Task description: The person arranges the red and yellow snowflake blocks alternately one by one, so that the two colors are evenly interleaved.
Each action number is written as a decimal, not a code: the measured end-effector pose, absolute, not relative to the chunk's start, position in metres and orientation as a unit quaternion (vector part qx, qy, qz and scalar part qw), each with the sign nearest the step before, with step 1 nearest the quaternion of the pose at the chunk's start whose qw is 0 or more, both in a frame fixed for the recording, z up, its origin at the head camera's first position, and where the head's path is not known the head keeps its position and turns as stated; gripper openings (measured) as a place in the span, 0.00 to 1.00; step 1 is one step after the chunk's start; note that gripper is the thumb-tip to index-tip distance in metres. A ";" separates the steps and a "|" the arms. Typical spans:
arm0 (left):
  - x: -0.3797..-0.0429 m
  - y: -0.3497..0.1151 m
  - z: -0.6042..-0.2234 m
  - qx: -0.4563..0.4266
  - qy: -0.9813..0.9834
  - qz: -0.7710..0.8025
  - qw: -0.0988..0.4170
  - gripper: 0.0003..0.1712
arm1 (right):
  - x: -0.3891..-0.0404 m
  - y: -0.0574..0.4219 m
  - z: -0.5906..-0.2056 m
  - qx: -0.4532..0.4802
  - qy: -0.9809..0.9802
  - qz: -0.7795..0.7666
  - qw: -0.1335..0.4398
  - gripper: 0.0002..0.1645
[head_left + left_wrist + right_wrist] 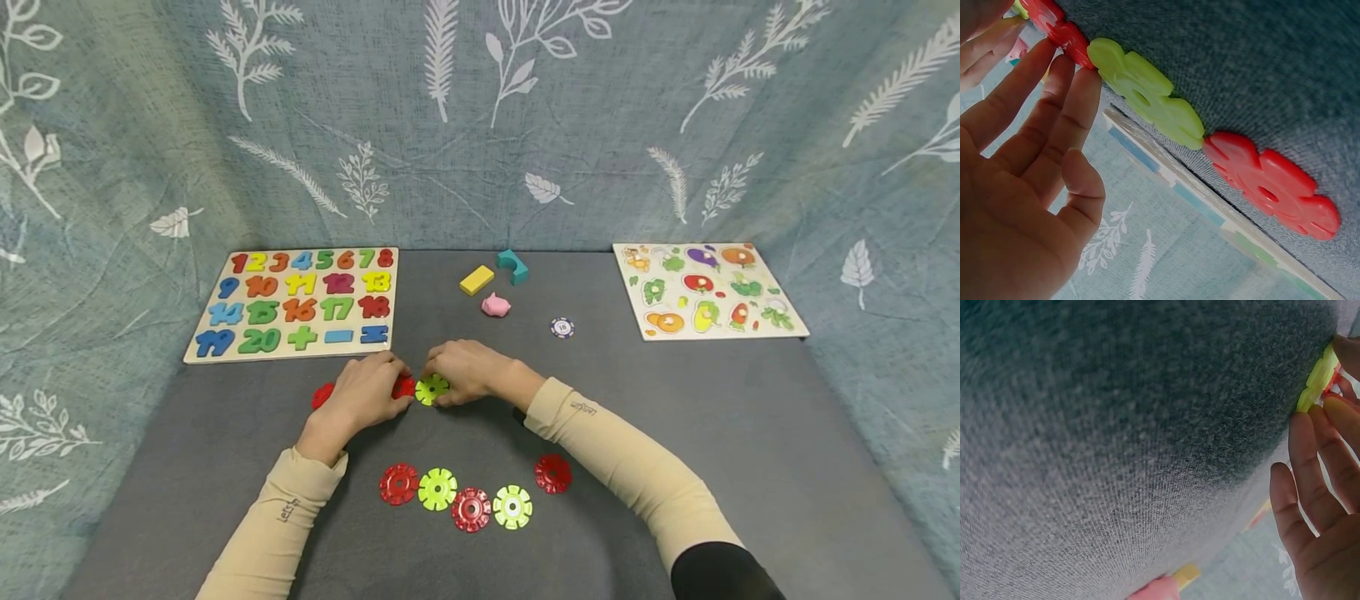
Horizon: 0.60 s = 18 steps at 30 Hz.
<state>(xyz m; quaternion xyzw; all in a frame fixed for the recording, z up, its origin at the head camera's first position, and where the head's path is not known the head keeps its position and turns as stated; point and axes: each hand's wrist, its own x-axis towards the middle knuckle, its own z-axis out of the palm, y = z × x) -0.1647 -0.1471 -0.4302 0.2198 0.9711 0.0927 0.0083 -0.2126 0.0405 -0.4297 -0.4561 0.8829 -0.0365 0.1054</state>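
Green disc (432, 389), flat and shiny with little slits like petals, is near the front right corner of the wooden number board (339, 349). The right hand (471, 369) pinches its edge. The left hand (366, 390) pinches a smooth red disc (403, 387) touching it. In the head view, the left hand hides another green disc (1147, 94).

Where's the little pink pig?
In the head view, the pink pig is near the middle of the picture, just beyond the right hand, with the yellow block and teal arch close behind it.
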 end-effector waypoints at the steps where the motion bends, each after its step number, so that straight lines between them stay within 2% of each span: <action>1: -0.165 -0.147 -0.430 0.220 0.971 0.092 0.007 0.22 | -0.212 0.040 -0.429 -0.457 0.883 -0.037 0.104 0.25; 18: -0.165 -0.148 -0.431 0.219 0.972 0.089 0.014 0.22 | -0.210 0.039 -0.431 -0.453 0.885 -0.041 0.103 0.25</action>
